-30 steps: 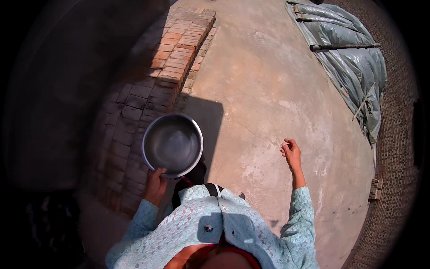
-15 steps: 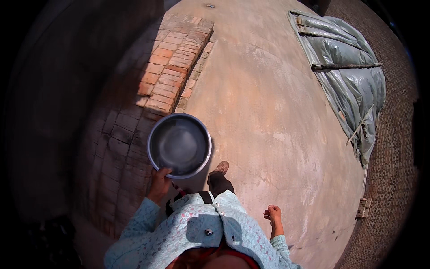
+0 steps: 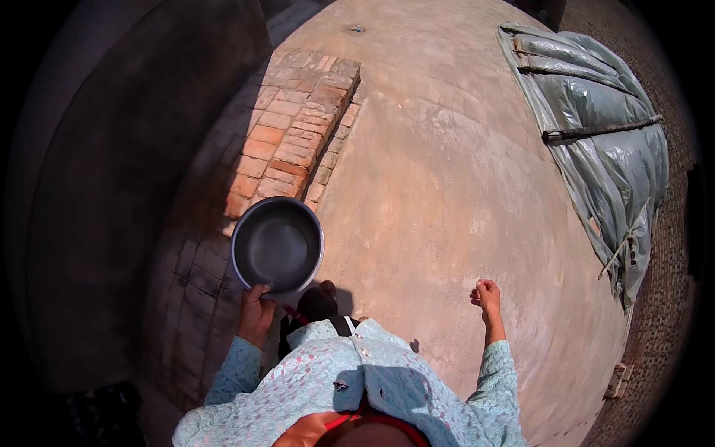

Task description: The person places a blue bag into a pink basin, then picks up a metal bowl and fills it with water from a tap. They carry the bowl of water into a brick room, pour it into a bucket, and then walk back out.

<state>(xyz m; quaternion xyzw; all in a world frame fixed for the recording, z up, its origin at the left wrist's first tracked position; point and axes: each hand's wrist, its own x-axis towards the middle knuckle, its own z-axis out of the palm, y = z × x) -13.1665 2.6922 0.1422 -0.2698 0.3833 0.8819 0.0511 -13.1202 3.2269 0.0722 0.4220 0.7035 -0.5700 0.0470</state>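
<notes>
A round metal basin with a pale rim hangs out in front of me on the left. My left hand grips its near rim, the thumb over the edge and the other fingers hidden underneath. The inside of the basin looks grey and shiny; whether it holds water I cannot tell. Out to the right, away from my body, my right hand is held in the air with its fingers curled in. Nothing shows plainly in that hand. Both arms wear light blue patterned sleeves.
Beyond the basin, a low brick step runs along the left beside a shadowed wall. Tan bare ground stretches ahead. At the far right, a plastic sheet lies weighted with wooden poles, beside brick paving.
My right hand has swung forward and up. The basin has shifted slightly left, still in my left hand. My forward foot has changed, and the step and sheet sit lower in view.
</notes>
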